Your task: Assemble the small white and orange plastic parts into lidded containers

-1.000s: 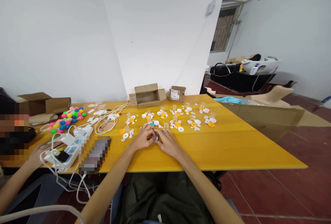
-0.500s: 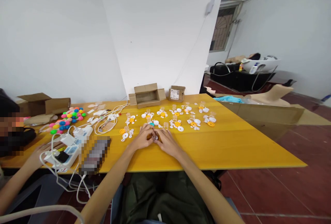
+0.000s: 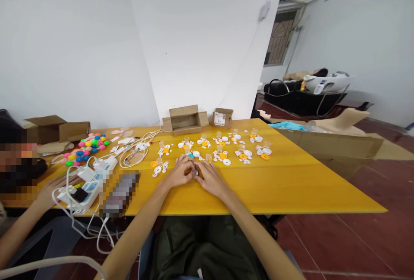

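My left hand [image 3: 180, 172] and my right hand [image 3: 208, 177] meet over the near part of the yellow table [image 3: 278, 189]. Their fingertips close together around a small, clear, shiny piece [image 3: 195, 173], whose kind I cannot make out. Just beyond my fingers lie a teal ring [image 3: 190, 155], a white disc [image 3: 196, 154] and a clear plastic cup [image 3: 208, 158]. To the right of these sit an orange gear-like ring [image 3: 223, 156] and a white ring [image 3: 227, 162]. Left of my left hand are another orange ring [image 3: 154, 164] and a small white wheel [image 3: 157, 170].
Several more groups of plastic parts spread across the table. Two cardboard boxes [image 3: 186, 123] [image 3: 222, 118] stand at the back. On the left are a power strip [image 3: 93, 189] with cables, a phone [image 3: 119, 194], colourful balls [image 3: 86, 153] and another person's arm [image 3: 45, 200].
The view has shifted slightly, so everything sits a little lower and further right. My hands stay together around the small clear piece, which shows a bit more now.
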A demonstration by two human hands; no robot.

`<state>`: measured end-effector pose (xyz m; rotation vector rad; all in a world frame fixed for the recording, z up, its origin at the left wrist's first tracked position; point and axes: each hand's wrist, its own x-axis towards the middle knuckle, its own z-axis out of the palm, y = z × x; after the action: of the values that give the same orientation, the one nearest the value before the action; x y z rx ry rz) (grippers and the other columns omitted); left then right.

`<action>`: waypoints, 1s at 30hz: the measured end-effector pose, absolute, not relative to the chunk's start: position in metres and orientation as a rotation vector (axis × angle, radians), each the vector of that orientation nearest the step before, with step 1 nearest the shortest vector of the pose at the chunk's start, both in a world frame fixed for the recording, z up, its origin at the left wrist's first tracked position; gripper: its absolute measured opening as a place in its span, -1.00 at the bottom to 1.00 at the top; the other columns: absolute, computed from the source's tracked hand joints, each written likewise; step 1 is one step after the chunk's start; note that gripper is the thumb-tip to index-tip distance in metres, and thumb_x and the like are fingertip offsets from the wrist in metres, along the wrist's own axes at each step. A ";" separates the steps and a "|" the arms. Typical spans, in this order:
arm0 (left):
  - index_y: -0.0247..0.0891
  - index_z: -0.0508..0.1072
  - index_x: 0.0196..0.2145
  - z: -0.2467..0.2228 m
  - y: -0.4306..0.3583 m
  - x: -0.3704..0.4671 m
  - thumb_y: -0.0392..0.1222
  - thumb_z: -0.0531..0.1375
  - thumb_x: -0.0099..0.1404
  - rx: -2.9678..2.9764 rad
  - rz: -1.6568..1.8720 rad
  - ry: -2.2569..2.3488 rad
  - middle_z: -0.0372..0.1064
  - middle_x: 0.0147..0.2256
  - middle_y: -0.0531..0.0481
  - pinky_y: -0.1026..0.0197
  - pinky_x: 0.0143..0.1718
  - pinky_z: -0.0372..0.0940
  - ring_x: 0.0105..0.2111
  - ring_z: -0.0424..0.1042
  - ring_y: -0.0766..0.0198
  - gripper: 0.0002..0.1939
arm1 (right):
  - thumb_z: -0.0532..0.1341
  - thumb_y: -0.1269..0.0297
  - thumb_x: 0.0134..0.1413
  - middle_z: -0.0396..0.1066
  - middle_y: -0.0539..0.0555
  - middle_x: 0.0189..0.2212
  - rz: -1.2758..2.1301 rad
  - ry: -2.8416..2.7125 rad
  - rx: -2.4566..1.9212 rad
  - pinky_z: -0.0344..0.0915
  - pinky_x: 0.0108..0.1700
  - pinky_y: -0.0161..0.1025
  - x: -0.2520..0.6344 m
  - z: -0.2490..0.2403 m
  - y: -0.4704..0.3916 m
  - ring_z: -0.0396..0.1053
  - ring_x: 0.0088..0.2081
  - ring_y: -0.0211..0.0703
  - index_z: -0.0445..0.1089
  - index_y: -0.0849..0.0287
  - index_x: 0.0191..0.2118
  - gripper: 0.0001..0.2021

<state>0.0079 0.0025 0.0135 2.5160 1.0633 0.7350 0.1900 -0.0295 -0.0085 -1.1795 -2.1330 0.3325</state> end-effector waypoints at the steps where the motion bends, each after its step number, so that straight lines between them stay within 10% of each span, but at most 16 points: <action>1: -0.17 0.44 -0.36 0.013 0.002 0.008 -0.35 0.17 0.20 2.515 0.733 1.066 0.39 -0.10 -0.05 -0.05 0.13 0.15 0.02 0.27 0.05 -0.90 | 0.21 0.43 0.18 0.46 0.12 -0.05 0.329 -2.132 -1.184 0.26 0.07 -0.10 0.190 -0.008 -0.030 0.37 0.01 -0.02 0.33 0.08 0.04 -0.69; 30: -0.19 0.40 -0.41 0.015 0.003 0.009 -0.37 0.18 0.20 2.490 0.739 1.050 0.39 -0.11 -0.05 -0.02 0.12 0.15 0.01 0.28 0.07 -0.89 | 0.21 0.44 0.18 0.47 0.13 -0.05 0.312 -2.125 -1.156 0.27 0.07 -0.11 0.190 -0.012 -0.029 0.38 0.00 -0.03 0.34 0.08 0.04 -0.69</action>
<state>0.0094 0.0032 0.0148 2.4903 1.0498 0.7393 0.1897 -0.0287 -0.0120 -1.1558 -2.1255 0.3118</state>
